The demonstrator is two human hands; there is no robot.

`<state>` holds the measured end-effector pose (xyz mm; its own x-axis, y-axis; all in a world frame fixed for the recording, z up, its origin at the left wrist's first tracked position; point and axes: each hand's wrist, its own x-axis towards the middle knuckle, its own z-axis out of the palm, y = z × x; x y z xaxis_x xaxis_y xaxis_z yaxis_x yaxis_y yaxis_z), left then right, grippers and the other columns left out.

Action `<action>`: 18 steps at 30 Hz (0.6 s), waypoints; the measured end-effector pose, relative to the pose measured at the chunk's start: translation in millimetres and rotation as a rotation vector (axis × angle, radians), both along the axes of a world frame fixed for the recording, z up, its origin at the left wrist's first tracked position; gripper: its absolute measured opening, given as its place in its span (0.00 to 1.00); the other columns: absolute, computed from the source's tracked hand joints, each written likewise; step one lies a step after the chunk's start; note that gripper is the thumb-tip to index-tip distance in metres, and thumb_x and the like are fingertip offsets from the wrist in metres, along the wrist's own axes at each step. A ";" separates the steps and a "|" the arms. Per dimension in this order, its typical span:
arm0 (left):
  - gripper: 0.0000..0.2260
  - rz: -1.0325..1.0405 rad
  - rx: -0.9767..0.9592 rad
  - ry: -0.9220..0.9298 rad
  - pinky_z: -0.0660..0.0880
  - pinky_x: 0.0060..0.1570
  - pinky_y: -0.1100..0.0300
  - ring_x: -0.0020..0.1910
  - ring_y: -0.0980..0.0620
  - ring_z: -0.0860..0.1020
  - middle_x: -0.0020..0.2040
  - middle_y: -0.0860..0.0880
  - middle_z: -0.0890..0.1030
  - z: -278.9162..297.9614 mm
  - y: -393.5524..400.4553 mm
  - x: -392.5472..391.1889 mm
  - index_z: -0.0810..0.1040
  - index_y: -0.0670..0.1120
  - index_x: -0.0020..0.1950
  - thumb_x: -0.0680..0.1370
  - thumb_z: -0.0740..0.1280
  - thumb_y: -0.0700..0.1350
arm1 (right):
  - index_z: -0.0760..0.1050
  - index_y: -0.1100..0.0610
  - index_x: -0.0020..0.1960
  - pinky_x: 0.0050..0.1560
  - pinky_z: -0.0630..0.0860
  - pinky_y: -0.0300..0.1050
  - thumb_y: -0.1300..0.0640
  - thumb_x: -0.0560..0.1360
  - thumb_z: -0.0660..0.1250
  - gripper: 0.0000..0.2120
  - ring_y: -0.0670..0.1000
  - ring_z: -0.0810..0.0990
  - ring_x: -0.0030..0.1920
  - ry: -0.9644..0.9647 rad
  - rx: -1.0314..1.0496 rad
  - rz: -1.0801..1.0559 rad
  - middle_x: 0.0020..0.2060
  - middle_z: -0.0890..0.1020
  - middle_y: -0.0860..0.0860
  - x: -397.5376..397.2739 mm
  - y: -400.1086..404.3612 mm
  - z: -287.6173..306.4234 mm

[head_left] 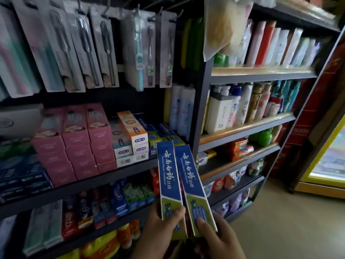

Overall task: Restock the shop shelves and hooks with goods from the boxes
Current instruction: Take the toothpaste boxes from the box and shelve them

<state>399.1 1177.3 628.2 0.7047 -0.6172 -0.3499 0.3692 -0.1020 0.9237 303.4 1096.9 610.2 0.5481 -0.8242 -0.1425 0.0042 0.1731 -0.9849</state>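
Shop shelves (119,174) of boxed toothpaste fill the background, with toothbrush packs (89,53) on hooks above. The left hand (158,232) and right hand (220,240) each pinch the near end of a blue toothpaste box (169,176), thumbs on top. Beyond the fingers (177,212), the second box (190,176) lies alongside, both aimed at matching blue boxes (158,131) on the shelf, probably to slide in end-first.
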 end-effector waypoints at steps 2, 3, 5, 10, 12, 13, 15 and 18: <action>0.14 -0.040 0.007 -0.007 0.75 0.55 0.51 0.48 0.48 0.81 0.49 0.50 0.83 0.4 0.0 16.6 0.76 0.52 0.54 0.72 0.74 0.49 | 0.79 0.56 0.52 0.33 0.76 0.40 0.61 0.75 0.68 0.06 0.48 0.82 0.31 0.031 -0.036 0.133 0.34 0.85 0.51 3.0 -26.8 12.9; 0.12 -0.052 0.016 -0.016 0.76 0.50 0.53 0.47 0.48 0.81 0.48 0.49 0.83 -3.7 -0.1 26.7 0.76 0.51 0.53 0.72 0.73 0.48 | 0.78 0.55 0.52 0.31 0.76 0.40 0.59 0.76 0.67 0.05 0.48 0.81 0.30 0.018 -0.066 0.125 0.33 0.85 0.50 12.1 -40.2 20.3; 0.11 -0.081 0.020 0.003 0.76 0.46 0.54 0.45 0.47 0.81 0.47 0.47 0.83 -8.4 1.0 43.1 0.76 0.50 0.53 0.73 0.73 0.45 | 0.77 0.55 0.53 0.31 0.75 0.39 0.55 0.77 0.65 0.06 0.46 0.79 0.29 0.067 -0.138 0.161 0.32 0.84 0.50 40.8 -63.4 37.4; 0.08 -0.134 0.015 0.081 0.78 0.36 0.53 0.34 0.41 0.82 0.42 0.39 0.84 -9.8 8.8 77.8 0.76 0.44 0.50 0.74 0.70 0.35 | 0.77 0.57 0.51 0.34 0.74 0.40 0.47 0.77 0.66 0.13 0.47 0.79 0.30 0.153 -0.128 0.175 0.32 0.82 0.51 125.0 -114.5 50.5; 0.10 -0.149 0.022 0.109 0.76 0.38 0.51 0.33 0.40 0.81 0.43 0.36 0.83 -19.1 8.6 91.5 0.75 0.44 0.51 0.73 0.70 0.33 | 0.76 0.59 0.49 0.35 0.73 0.42 0.45 0.76 0.67 0.16 0.48 0.77 0.30 0.145 -0.084 0.171 0.30 0.81 0.52 152.2 -125.8 46.4; 0.11 -0.180 0.021 0.118 0.76 0.40 0.49 0.34 0.39 0.81 0.45 0.36 0.83 -22.3 9.4 95.9 0.75 0.44 0.51 0.72 0.71 0.34 | 0.76 0.60 0.49 0.35 0.72 0.42 0.44 0.76 0.67 0.17 0.48 0.75 0.29 0.139 -0.070 0.177 0.29 0.80 0.52 163.4 -129.5 43.7; 0.21 -0.217 0.025 0.108 0.77 0.47 0.45 0.39 0.38 0.82 0.47 0.38 0.83 -28.2 9.0 102.3 0.74 0.45 0.53 0.65 0.79 0.41 | 0.76 0.61 0.49 0.32 0.71 0.40 0.45 0.76 0.67 0.17 0.47 0.74 0.27 0.112 -0.057 0.187 0.29 0.78 0.52 180.5 -132.5 41.2; 0.43 -0.225 0.034 0.068 0.75 0.58 0.42 0.50 0.38 0.81 0.50 0.42 0.84 -25.1 8.8 94.2 0.75 0.52 0.53 0.40 0.84 0.57 | 0.76 0.62 0.50 0.32 0.72 0.40 0.45 0.76 0.67 0.18 0.47 0.74 0.29 0.103 -0.051 0.185 0.32 0.77 0.54 198.2 -134.8 38.1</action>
<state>493.2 1186.0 603.1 0.5253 -0.7428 -0.4151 0.3947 -0.2195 0.8922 501.6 962.1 648.3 0.6756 -0.7183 -0.1663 -0.1240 0.1117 -0.9860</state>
